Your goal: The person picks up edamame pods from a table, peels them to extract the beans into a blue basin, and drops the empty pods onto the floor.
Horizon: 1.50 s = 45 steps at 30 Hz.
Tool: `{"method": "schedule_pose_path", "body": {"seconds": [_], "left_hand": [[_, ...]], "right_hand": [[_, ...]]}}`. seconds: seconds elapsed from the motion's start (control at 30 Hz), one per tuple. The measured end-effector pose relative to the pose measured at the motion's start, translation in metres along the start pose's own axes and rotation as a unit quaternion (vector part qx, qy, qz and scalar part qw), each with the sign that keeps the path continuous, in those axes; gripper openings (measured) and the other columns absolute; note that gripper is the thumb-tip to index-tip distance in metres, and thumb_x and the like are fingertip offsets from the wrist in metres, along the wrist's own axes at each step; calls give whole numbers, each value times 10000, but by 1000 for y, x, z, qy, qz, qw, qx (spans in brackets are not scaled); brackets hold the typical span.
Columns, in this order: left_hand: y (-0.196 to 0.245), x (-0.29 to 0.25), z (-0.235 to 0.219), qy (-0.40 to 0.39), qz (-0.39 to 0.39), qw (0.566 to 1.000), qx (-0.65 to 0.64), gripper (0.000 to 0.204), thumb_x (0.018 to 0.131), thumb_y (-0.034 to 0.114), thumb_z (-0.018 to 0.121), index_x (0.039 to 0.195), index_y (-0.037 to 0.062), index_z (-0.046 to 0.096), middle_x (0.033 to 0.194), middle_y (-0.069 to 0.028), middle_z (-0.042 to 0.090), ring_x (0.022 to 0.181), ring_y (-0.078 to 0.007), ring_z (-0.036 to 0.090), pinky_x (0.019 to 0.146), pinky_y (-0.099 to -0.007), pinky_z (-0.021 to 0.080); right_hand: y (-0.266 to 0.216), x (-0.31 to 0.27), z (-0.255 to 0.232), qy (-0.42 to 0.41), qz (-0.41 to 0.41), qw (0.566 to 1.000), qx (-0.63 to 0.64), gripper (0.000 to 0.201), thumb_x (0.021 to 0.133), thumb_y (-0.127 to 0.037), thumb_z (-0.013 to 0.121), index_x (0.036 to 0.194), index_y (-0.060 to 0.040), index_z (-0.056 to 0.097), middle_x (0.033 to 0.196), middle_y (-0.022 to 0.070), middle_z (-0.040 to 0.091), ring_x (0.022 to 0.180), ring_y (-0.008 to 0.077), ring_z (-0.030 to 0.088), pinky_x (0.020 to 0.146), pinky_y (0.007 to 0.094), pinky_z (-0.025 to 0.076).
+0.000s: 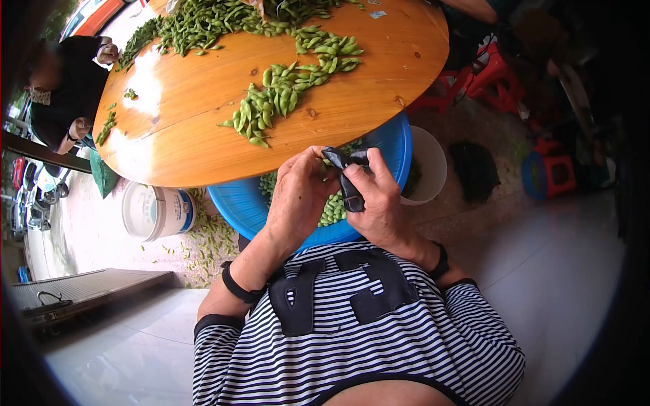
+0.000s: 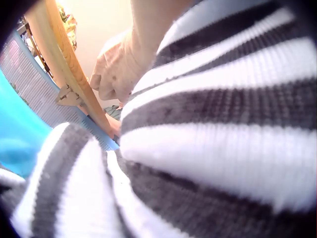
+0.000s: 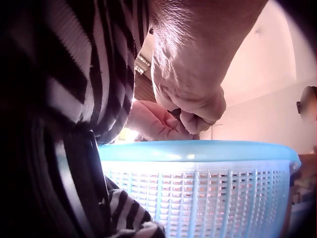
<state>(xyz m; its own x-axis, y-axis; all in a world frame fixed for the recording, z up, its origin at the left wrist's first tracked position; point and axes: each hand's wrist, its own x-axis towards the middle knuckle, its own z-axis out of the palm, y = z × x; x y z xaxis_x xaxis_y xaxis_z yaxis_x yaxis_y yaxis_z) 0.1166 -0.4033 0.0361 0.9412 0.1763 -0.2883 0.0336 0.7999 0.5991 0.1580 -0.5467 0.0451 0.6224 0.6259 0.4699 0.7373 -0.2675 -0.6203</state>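
Both hands meet over a blue plastic basket (image 1: 230,206) that holds shelled green beans (image 1: 333,210). A folded, glossy black strip (image 1: 352,193) runs between the fingers. My right hand (image 1: 382,203) grips it with thumb and curled fingers, and one length hangs down along the palm. The fingertips of my left hand (image 1: 298,193) pinch its other end, with the palm turned inward. In the right wrist view, the right hand (image 3: 190,99) is above the basket rim (image 3: 198,150), fingers curled, with the left hand (image 3: 153,121) behind it. Striped cloth fills most of the left wrist view.
A wooden table (image 1: 203,122) overhangs the basket and bears a row of green soybean pods (image 1: 281,95) and a large heap (image 1: 203,27). White buckets (image 1: 145,213) (image 1: 428,166) stand on both sides. Another person (image 1: 64,88) sits at the left; red stools (image 1: 494,81) are at right.
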Motion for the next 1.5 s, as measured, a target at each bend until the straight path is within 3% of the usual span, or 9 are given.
{"method": "schedule_pose_path", "body": {"seconds": [0.2, 0.43, 0.5, 0.93, 1.03, 1.1, 1.23, 1.33, 1.5], "left_hand": [[-1, 3, -18, -112, 16, 993, -36, 201, 967, 115, 414, 970, 0, 579, 928, -49, 598, 855, -138, 550, 792, -300, 485], [9, -4, 9, -21, -8, 1000, 4, 188, 958, 78, 454, 1049, -16, 589, 948, -44, 600, 844, -104, 540, 727, -238, 476], [8, 0, -4, -120, 6, 992, 38, 190, 965, 107, 503, 1081, -15, 591, 969, -63, 621, 817, -97, 557, 693, -222, 481], [10, 0, -5, -128, -8, 991, 46, 173, 966, 137, 528, 1082, 38, 610, 888, -36, 638, 659, -79, 532, 586, -208, 440], [15, -6, 2, -21, -20, 990, 141, 224, 965, 101, 507, 1153, 2, 574, 799, 6, 579, 652, -66, 481, 570, -209, 402], [24, -5, -15, -164, 60, 952, 252, 212, 939, 55, 542, 1131, -11, 602, 858, -13, 625, 717, -96, 549, 634, -231, 466], [45, -22, -22, -163, 26, 846, 507, 123, 871, 19, 628, 967, -10, 698, 918, -57, 711, 887, -144, 657, 827, -271, 508], [64, -26, -27, -80, 171, 750, 634, 138, 846, 6, 638, 968, 8, 702, 913, -81, 712, 847, -152, 666, 791, -268, 514], [92, 3, -53, 40, 336, 567, 751, 145, 828, -3, 619, 940, 40, 700, 847, -108, 654, 731, -254, 649, 694, -330, 506]], "right_hand": [[0, 0, 2, -8, -8, 1000, 11, 654, 535, 127, 673, 1167, 19, 545, 1005, 174, 391, 792, 294, 604, 649, 369, 500], [10, 12, -3, 65, 49, 992, 101, 367, 676, 108, 583, 1036, 38, 598, 836, 129, 468, 711, 263, 517, 627, 324, 432], [13, 14, -7, 68, 62, 989, 116, 322, 714, 108, 561, 1027, 41, 601, 826, 123, 482, 711, 250, 522, 633, 313, 432], [10, 12, -2, 50, 80, 977, 189, 281, 756, 108, 527, 1014, 42, 617, 816, 106, 526, 723, 213, 539, 631, 281, 430], [14, 14, -12, 46, 106, 971, 208, 275, 741, 99, 537, 1000, 43, 612, 811, 88, 513, 702, 185, 511, 609, 269, 410], [20, 11, -26, 58, 142, 966, 207, 283, 715, 98, 535, 985, 40, 600, 802, 41, 486, 691, 118, 472, 584, 240, 383], [46, -6, -86, 106, 224, 952, 180, 247, 691, 73, 548, 935, 37, 570, 827, 10, 510, 717, 56, 456, 616, 199, 373], [67, -18, -120, 81, 189, 959, -196, 293, 735, 87, 521, 1024, 49, 552, 877, 210, 567, 779, 386, 558, 690, 332, 447], [60, -16, -122, 40, 269, 945, -184, 298, 717, 90, 515, 1010, 45, 545, 885, 220, 571, 814, 424, 548, 706, 360, 454]]}}
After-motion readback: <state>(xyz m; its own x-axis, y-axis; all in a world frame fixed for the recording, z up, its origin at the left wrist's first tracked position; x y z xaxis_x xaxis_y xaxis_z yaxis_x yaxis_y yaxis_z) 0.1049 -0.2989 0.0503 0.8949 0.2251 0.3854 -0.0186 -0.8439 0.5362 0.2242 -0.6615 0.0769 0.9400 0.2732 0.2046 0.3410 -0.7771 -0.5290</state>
